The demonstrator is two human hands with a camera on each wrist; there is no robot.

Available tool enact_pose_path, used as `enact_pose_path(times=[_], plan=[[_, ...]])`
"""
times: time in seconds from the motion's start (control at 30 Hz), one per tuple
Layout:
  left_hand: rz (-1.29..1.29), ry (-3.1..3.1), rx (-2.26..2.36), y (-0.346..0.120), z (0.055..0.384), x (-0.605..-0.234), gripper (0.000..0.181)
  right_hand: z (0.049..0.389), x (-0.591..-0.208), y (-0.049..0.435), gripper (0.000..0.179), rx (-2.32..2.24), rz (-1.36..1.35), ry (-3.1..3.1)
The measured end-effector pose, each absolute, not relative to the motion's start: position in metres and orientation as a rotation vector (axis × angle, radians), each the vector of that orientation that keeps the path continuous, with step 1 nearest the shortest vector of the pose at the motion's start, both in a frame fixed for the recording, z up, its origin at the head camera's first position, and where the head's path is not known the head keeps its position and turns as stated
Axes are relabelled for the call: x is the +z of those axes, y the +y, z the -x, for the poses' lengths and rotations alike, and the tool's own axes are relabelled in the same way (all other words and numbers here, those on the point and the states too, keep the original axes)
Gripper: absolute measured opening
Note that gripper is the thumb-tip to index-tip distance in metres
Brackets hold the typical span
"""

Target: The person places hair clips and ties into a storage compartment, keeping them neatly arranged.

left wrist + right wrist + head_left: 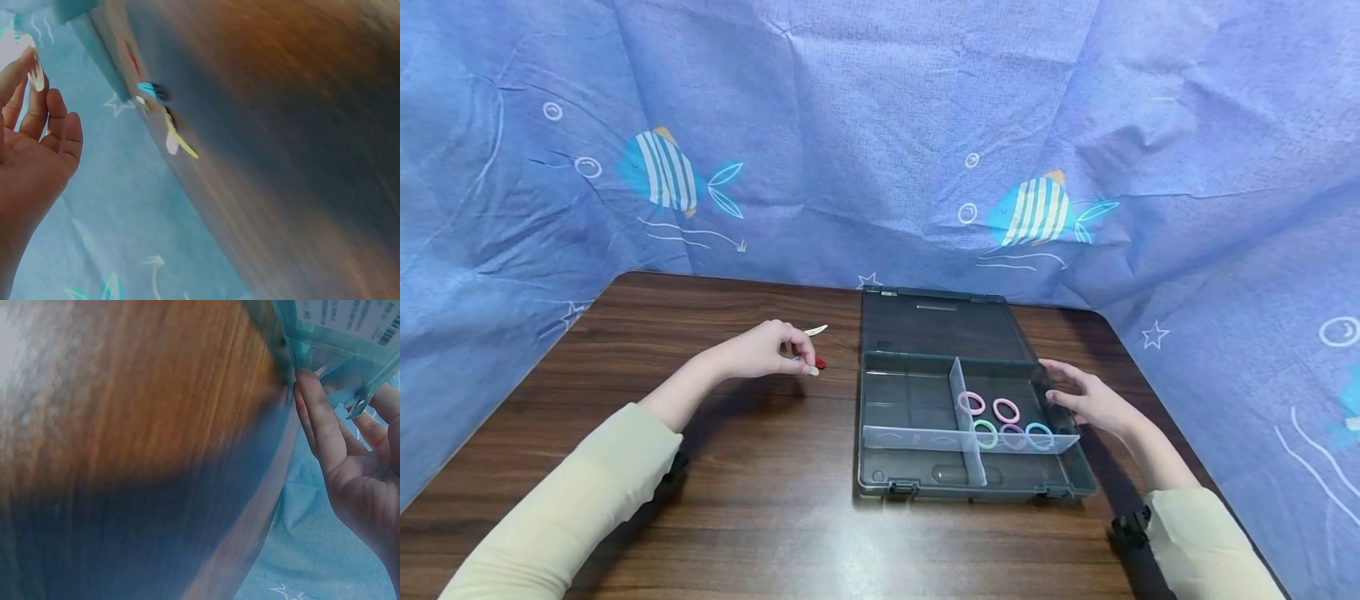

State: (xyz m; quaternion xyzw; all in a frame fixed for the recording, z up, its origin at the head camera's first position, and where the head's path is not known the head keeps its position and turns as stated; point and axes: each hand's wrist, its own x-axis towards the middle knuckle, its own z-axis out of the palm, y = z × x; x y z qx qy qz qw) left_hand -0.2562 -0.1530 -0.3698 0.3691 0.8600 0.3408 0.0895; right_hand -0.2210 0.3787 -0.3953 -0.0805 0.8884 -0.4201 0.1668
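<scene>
In the head view my left hand [772,350] is above the table, left of the box, its thumb and fingertips pinching a small pale hair clip [36,74]. Beyond it lie a red clip [821,363] and a pale, curved, pointed piece [817,330]. An unfolded grey see-through organizer box [917,482] stands on the right half of the table. My right hand [1088,400] rests at its right wall, thumb at the rim, fairly straight fingers against the outside. Pink hair ties [1006,411], a green one [984,434], a purple one and a blue one [1040,437] lie in the box's right back compartment.
Clear dividers [917,438] split the box into several compartments, and its lid [932,325] lies back toward the curtain. In the left wrist view a blue clip [149,89] and a yellow curved piece [184,145] lie near the table edge. A blue fish-print curtain [865,150] hangs behind.
</scene>
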Motion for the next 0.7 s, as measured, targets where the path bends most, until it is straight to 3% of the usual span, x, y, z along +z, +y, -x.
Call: enact_pose_path(times=[0.7], plan=[[-1.173,2.614,1.018,-0.111,0.253,-0.341,0.007,0.221,-0.395,0.379,0.061,-1.190,0.225,2.522]])
